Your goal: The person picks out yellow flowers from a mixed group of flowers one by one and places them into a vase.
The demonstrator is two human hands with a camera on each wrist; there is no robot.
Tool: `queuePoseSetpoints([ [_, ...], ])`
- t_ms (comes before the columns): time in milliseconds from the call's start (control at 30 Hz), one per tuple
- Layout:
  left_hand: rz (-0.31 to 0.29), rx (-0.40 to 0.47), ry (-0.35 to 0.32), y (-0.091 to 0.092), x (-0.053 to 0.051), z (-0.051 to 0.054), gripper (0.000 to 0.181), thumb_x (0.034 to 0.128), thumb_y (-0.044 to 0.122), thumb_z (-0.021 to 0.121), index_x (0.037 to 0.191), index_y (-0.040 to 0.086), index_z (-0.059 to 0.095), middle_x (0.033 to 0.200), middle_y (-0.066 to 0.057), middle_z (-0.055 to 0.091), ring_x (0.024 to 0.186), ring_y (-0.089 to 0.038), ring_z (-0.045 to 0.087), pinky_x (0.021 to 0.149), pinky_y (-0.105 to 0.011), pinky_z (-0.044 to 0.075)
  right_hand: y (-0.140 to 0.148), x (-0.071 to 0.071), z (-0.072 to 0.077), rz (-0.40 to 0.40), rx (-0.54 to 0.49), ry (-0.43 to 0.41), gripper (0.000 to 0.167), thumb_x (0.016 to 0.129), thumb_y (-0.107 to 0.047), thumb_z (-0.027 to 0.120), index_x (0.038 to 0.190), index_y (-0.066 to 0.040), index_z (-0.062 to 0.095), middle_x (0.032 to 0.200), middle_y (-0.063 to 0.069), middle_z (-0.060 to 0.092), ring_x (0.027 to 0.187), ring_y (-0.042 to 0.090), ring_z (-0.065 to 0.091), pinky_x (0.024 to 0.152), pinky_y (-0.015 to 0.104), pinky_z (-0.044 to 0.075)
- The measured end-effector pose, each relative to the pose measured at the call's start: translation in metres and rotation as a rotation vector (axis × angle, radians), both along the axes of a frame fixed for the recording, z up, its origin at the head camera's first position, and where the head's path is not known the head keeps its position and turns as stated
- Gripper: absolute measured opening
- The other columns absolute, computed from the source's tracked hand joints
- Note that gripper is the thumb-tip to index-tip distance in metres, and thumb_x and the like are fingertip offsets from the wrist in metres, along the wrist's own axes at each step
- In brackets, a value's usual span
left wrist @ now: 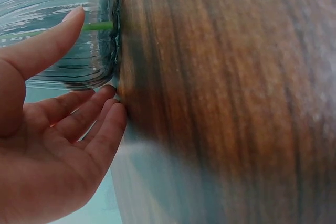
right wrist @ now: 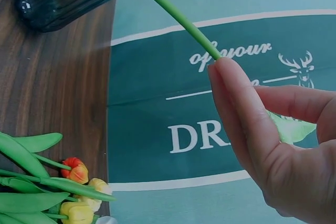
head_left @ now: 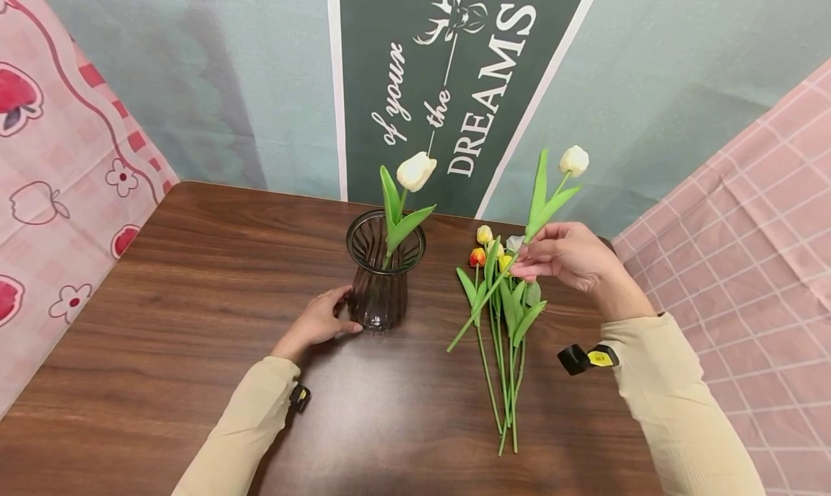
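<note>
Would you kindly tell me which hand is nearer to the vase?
Left. The left hand is beside the vase, near its base; the right hand is farther right, pinching a white tulip.

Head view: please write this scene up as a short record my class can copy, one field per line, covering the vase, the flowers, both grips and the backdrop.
Vase: dark ribbed glass, upright on the brown table
Vase contents: one white tulip
Left grip: cupped beside the vase's lower part
Right grip: pinching the stem of a second white tulip
Loose flowers: bunch lying right of the vase, yellow and red-orange heads among them
Backdrop panel: dark green, printed with the word DREAMS
</note>
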State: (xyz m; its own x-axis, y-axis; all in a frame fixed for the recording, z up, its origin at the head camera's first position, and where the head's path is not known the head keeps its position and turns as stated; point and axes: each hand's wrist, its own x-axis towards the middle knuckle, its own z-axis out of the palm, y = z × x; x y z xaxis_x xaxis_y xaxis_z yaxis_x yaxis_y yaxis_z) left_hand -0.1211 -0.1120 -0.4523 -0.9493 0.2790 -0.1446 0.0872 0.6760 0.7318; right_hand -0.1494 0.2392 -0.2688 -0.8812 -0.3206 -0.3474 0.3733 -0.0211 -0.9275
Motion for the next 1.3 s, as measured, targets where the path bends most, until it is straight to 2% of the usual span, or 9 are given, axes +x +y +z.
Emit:
queuePoseSetpoints([
  [467,-0.003,0.002,0.000,0.0004,-0.0001,-0.0017,0.077,0.0719,0.021,0.077,0.133,-0.006,0.039,0.131,-0.025,0.045,0.120,-0.040,0.040,0.100,-0.050,0.030,-0.0013,-0.0029,0.0020,-0.006,0.028,-0.013,0.010,0.087,0.014,0.042,0.081,0.012,0.050,0.075,0.022,0.061,0.070,0.028,0.067,0.066,0.034,0.054],
  [833,0.000,0.006,-0.007,0.0003,-0.0004,-0.0016,0.077,0.0724,0.021,0.077,0.134,-0.006,0.038,0.131,-0.025,0.045,0.120,-0.039,0.040,0.100,-0.049,0.030,-0.0015,-0.0045,0.0024,0.015,0.008,-0.023,0.011,0.087,0.015,0.039,0.083,0.013,0.049,0.076,0.023,0.062,0.071,0.028,0.067,0.069,0.035,0.054],
  [1100,-0.004,-0.005,0.001,-0.0006,-0.0005,-0.0028,0.077,0.0721,0.021,0.077,0.133,-0.006,0.039,0.131,-0.026,0.044,0.120,-0.040,0.040,0.100,-0.049,0.031,-0.0012,-0.0056,-0.0002,0.050,0.060,-0.036,0.006,0.089,0.012,0.040,0.089,0.017,0.044,0.076,0.024,0.064,0.073,0.028,0.067,0.063,0.032,0.055],
  [1200,-0.001,-0.005,-0.006,-0.0003,-0.0004,-0.0021,0.077,0.0723,0.021,0.077,0.134,-0.006,0.038,0.132,-0.026,0.043,0.121,-0.040,0.039,0.100,-0.050,0.030,-0.0001,-0.0064,-0.0007,0.059,0.061,-0.040,0.008,0.088,0.012,0.042,0.089,0.018,0.047,0.077,0.024,0.065,0.074,0.028,0.067,0.064,0.033,0.055],
  [1300,0.000,-0.005,-0.010,0.0000,0.0001,-0.0015,0.078,0.0723,0.021,0.077,0.134,-0.006,0.038,0.133,-0.026,0.042,0.121,-0.040,0.038,0.101,-0.050,0.030,0.0007,-0.0066,-0.0007,0.067,0.057,-0.041,0.011,0.088,0.012,0.042,0.086,0.015,0.053,0.077,0.024,0.065,0.075,0.029,0.067,0.064,0.033,0.055],
])
